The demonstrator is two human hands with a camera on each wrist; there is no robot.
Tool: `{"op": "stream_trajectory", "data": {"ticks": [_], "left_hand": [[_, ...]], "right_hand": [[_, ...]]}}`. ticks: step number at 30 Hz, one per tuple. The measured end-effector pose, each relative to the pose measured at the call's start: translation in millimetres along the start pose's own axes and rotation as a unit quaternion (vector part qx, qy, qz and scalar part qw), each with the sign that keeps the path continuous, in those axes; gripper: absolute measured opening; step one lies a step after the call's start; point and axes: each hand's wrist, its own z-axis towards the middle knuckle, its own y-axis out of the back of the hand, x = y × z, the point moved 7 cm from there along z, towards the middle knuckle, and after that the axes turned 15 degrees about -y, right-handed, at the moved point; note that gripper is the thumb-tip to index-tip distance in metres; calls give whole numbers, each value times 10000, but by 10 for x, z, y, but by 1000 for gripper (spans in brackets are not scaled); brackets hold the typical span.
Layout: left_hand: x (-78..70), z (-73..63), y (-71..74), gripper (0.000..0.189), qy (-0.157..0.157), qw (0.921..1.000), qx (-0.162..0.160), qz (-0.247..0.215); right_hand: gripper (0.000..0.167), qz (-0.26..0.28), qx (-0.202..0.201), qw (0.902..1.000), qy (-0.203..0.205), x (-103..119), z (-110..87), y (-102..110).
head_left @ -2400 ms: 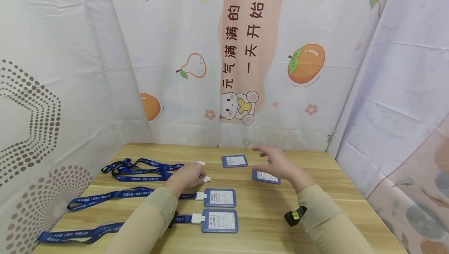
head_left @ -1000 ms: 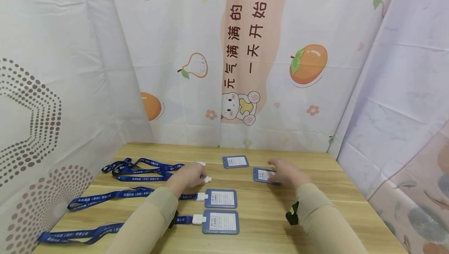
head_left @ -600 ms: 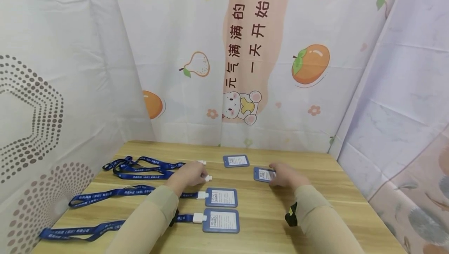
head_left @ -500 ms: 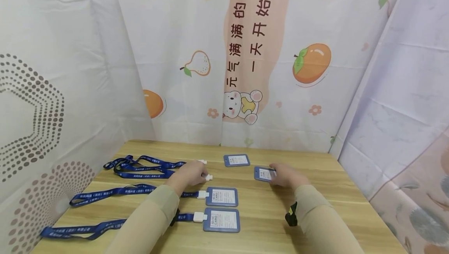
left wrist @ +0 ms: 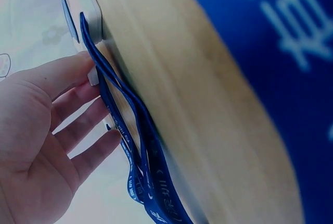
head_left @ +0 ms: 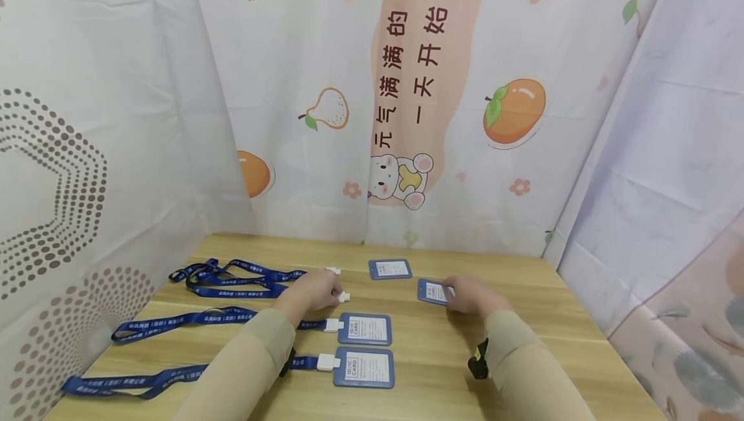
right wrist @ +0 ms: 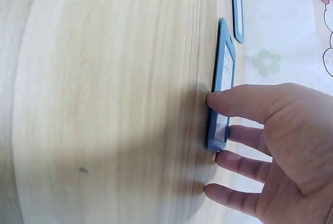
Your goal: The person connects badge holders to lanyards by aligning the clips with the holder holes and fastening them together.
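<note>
My left hand (head_left: 312, 289) pinches the white clip (head_left: 344, 296) of a blue lanyard (head_left: 232, 292). In the left wrist view, the thumb presses on this clip (left wrist: 93, 76) and the other fingers spread behind the strap. My right hand (head_left: 472, 294) holds the right end of a blue badge holder (head_left: 431, 291) lying on the table. Its thumb lies on the near long edge of the holder (right wrist: 227, 73) in the right wrist view; at least one finger is on the opposite side. Another badge holder (head_left: 389, 269) lies just beyond, to the left.
Two badge holders, a nearer one (head_left: 365, 367) and one behind it (head_left: 366, 328), lie joined to lanyards at their white clips (head_left: 327, 362). Another lanyard (head_left: 250, 268), with its white clip, lies at the back left. Curtains surround the wooden table (head_left: 442, 376).
My right hand has come down from above the badge holder, and its fingers have closed on the right end. The left hand stays at the white clip. The holders have not visibly moved.
</note>
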Motion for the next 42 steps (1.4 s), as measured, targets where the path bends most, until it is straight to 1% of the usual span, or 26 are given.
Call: {"op": "stream_trajectory", "data": {"ticks": [6, 9, 14, 17, 22, 28, 32, 35, 39, 42], "left_hand": [[15, -13, -18, 6, 15, 10000, -44, -10], [21, -8, -19, 6, 39, 10000, 1, -3], [-3, 1, 25, 6, -5, 10000, -1, 19], [-10, 11, 42, 8, -34, 10000, -12, 52], [10, 6, 26, 6, -42, 10000, -3, 47], [35, -3, 19, 7, 9, 10000, 46, 38], [52, 6, -2, 5, 73, 9999, 66, 49], [33, 6, -15, 6, 13, 10000, 40, 63], [-25, -5, -12, 8, -165, 9998, -3, 66], [-44, -19, 3, 10, -156, 9998, -15, 85]], "right_hand": [[52, 153, 50, 9998, -73, -6, 6, -26], [52, 141, 66, 9999, -56, -16, 26, -42], [50, 100, 85, 9999, -43, -17, 62, -57], [48, 106, 80, 9999, -56, -1, 71, -46], [47, 71, 97, 9999, -51, 44, 58, -38], [46, -27, 128, 9999, -107, 104, 48, -53], [45, -60, 113, 9999, -22, 153, 58, -62], [46, -64, 100, 9999, 42, 170, 67, -74], [45, -23, 123, 9999, 120, 178, 79, -105], [46, 41, 122, 9998, 175, 201, 82, -121]]}}
